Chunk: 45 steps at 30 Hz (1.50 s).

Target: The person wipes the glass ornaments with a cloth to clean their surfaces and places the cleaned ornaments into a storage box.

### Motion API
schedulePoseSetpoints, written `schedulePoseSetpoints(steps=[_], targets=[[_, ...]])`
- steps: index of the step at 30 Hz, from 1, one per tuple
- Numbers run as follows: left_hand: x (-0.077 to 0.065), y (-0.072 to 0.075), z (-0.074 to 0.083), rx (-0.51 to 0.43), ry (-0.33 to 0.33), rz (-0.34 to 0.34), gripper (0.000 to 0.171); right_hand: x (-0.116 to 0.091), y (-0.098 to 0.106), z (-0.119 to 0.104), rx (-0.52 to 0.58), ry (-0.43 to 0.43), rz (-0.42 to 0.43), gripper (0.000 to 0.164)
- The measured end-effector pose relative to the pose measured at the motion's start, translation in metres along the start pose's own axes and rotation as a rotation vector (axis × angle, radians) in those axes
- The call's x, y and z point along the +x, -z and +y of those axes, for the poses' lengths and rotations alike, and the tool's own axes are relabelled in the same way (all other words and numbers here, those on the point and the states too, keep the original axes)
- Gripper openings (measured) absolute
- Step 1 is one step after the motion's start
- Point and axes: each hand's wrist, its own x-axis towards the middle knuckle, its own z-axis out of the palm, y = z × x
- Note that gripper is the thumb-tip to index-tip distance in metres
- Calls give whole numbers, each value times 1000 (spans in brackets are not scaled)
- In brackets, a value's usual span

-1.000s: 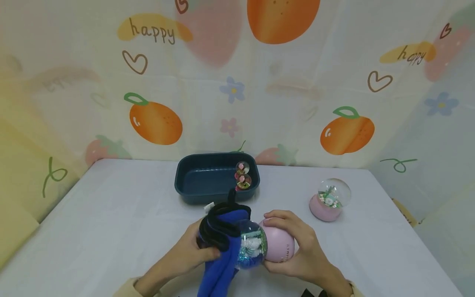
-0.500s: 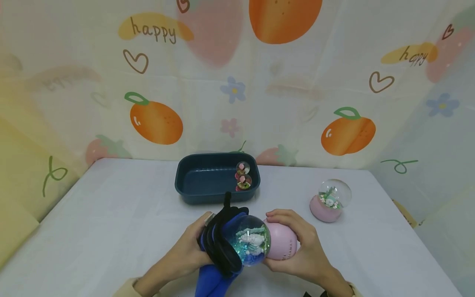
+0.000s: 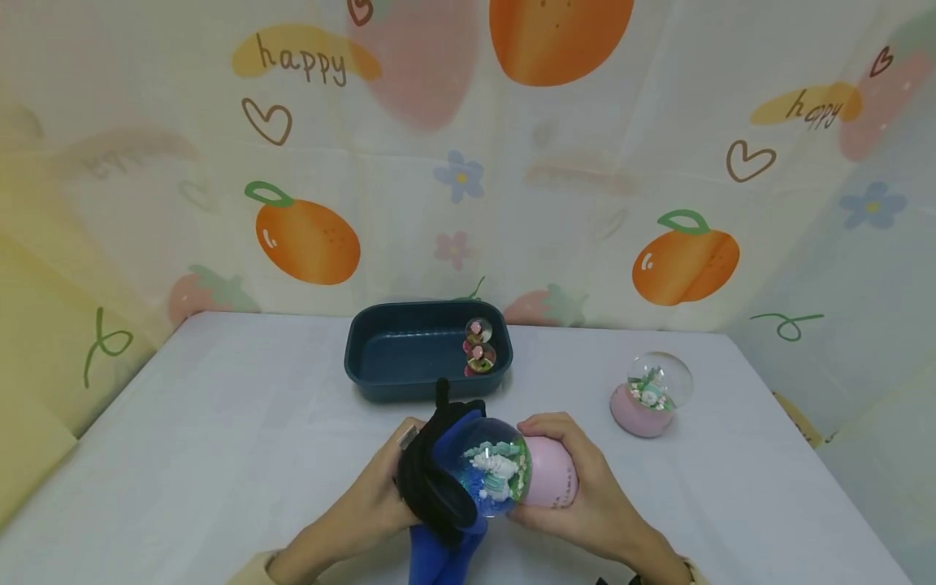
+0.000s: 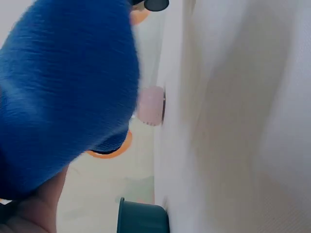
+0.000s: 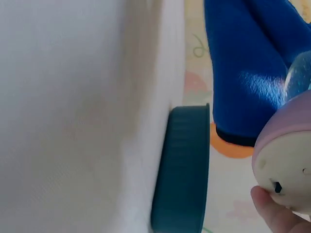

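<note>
My right hand (image 3: pixel 595 496) grips the pink base of a snow globe (image 3: pixel 497 470), held tipped on its side with the glass dome toward the left. Inside the dome are white and green figures. My left hand (image 3: pixel 376 487) holds a blue cloth with black edging (image 3: pixel 442 496) against the dome's left side. In the right wrist view the globe's pale underside (image 5: pixel 286 167) faces the camera, with fingertips at its edge. Blue fabric (image 4: pixel 73 87) fills much of the left wrist view and hides most of the left fingers.
A dark teal tray (image 3: pixel 395 357) stands behind the hands, with two small globes (image 3: pixel 479 345) at its right end. Another pink-based snow globe (image 3: pixel 647 398) sits on the white tabletop (image 3: pixel 219 422) to the right. A patterned curtain (image 3: pixel 556 195) hangs behind.
The cloth has shifted over the dome, its black edging now bunched at the left and more glass showing. The globe has turned slightly in my hands.
</note>
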Motion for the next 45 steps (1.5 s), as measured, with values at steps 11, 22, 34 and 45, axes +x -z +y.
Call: schedulePoseSetpoints(steps=[11, 22, 34, 45], targets=[[-2, -3, 0, 11, 47, 98, 61, -1, 4, 1, 30, -98, -37, 84], [-1, -4, 2, 3, 44, 88, 74, 0, 2, 1, -177, 77, 18, 80], [2, -1, 2, -113, 147, 56, 57, 2, 7, 2, -236, 63, 47, 88], [-1, -7, -2, -54, 201, 75, 71, 2, 4, 3, -196, 32, 36, 90]])
